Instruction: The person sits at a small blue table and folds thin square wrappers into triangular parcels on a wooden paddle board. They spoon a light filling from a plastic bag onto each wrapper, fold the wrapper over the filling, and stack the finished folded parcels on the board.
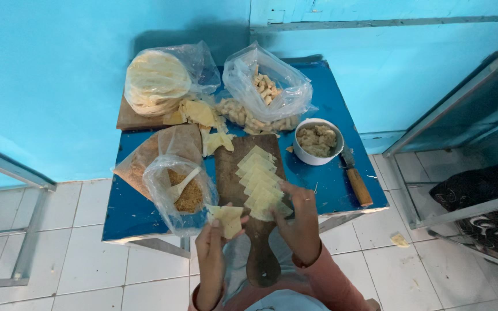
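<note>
Left-hand grip (211, 245) pinches a pale yellow dough triangle (227, 219) just off the dark wooden paddle board (260, 253) on the blue bench (329, 184), right hand (301, 222) pressing the overlapped stack (260, 181), which could slide apart if nudged.

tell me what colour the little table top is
Bright blue. The table shows best in the head view, under the wooden board.

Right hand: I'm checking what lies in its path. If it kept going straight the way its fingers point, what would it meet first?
The right hand points up the wooden board, fingers already on the nearest pale dough sheets. Going on, it would likely push into the rest of that overlapping row.
</note>
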